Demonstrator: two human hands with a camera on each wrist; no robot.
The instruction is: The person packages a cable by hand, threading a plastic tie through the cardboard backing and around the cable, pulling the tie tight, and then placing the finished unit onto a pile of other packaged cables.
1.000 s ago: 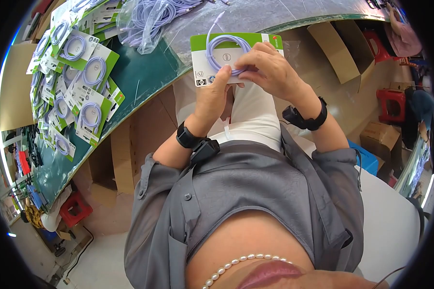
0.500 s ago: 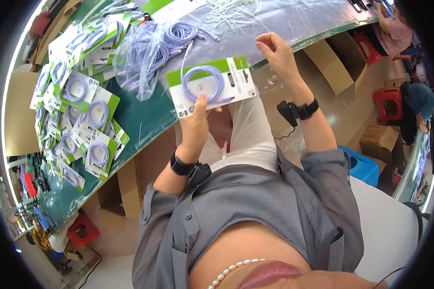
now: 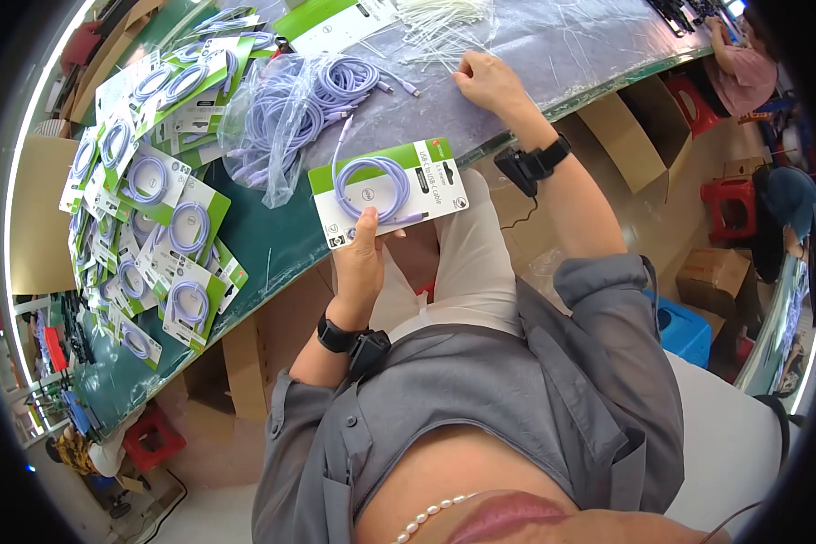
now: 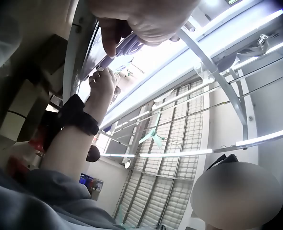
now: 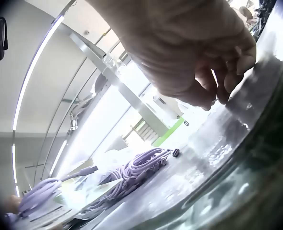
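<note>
In the head view the left hand [image 3: 360,263] grips a green-and-white card [image 3: 442,189] by its lower edge, thumb on the front. A lilac cable coil [image 3: 405,189] lies against the card, one end sticking up past the top edge. Over the grey plastic-covered part of the table is the right hand [image 3: 494,83], just below a heap of thin white ties [image 3: 440,20]. From the right wrist view, the right hand [image 5: 184,48] has loosely bent fingers, tips down near the surface, nothing seen in them. The left wrist view shows the left hand [image 4: 146,19] close up.
Many carded cables [image 3: 190,227] are piled at the left of the green table [image 3: 267,263]. Between pile and ties lies a clear bag of lilac cables [image 3: 286,113]. A flat card [image 3: 335,29] is behind it. Cardboard boxes [image 3: 621,136] stand below the table edge.
The right hand has left the card and moved up over the table, towards the ties. The left hand has brought the card lower and to the left.
</note>
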